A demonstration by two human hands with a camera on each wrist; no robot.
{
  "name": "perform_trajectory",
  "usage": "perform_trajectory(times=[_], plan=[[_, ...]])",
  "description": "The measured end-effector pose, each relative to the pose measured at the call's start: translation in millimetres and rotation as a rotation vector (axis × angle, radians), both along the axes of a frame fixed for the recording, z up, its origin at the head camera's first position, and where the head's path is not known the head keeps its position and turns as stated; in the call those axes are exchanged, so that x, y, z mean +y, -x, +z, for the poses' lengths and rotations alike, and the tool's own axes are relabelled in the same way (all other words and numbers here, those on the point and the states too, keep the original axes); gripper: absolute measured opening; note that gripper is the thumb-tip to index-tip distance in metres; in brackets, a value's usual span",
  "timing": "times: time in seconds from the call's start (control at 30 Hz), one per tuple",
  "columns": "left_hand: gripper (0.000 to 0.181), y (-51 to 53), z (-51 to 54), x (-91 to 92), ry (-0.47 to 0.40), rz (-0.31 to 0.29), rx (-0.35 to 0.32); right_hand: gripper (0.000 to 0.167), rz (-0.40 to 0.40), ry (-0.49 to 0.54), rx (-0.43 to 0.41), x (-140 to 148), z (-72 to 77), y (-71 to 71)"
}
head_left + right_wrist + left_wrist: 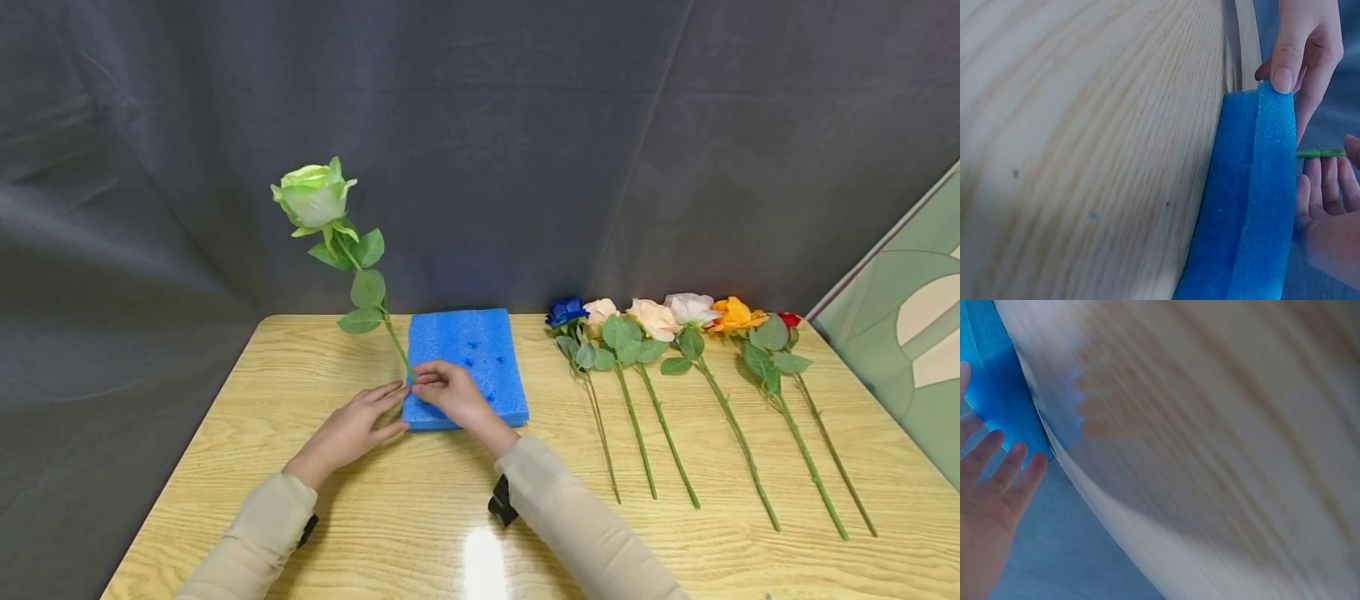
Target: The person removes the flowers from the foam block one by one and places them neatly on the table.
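A pale green and white artificial rose leans up to the left above a blue foam block. My right hand pinches the rose's green stem low down, near the block's left side. In the right wrist view the stem meets the foam's top face; whether its end is sunk in cannot be told. My left hand rests against the block's left edge, its fingers fairly straight and its thumb touching the near corner. Several small dark holes mark the foam's top.
To the right, several artificial roses lie in a row on the wooden table: a blue rose, peach ones, a whitish rose, an orange rose and a red rose. A dark curtain hangs behind.
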State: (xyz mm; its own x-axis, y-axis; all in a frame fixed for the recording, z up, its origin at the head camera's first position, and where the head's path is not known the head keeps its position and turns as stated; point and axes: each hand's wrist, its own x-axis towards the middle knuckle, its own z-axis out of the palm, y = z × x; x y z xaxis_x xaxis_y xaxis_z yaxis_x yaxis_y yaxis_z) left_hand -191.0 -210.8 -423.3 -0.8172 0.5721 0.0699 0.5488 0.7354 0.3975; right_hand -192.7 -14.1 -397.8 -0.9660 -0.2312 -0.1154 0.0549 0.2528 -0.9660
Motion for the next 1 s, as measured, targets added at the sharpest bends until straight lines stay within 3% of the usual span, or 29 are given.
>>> perform_trajectory(times=[0.2, 0.4, 0.77, 1.0], plan=[[0.057, 0.2, -0.7, 0.2, 0.004, 0.000, 0.003, 0.030, -0.029, 0.006, 0.000, -1.7, -1.5, 0.8], [0.058, 0.2, -0.4, 0.9, 0.002, 0.007, 0.008, 0.026, -0.041, 0.005, 0.066, 1.0, -3.0, 0.5], [0.059, -0.6, 1.6, 1.7, 0.017, 0.018, -0.007, 0.039, -0.112, 0.015, 0.041, 6.4, 0.3, 1.4], [0.060, -1.9, 3.1, 2.5, 0.019, 0.014, -0.012, 0.027, -0.199, 0.028, 0.117, 6.2, 3.8, 0.8]])
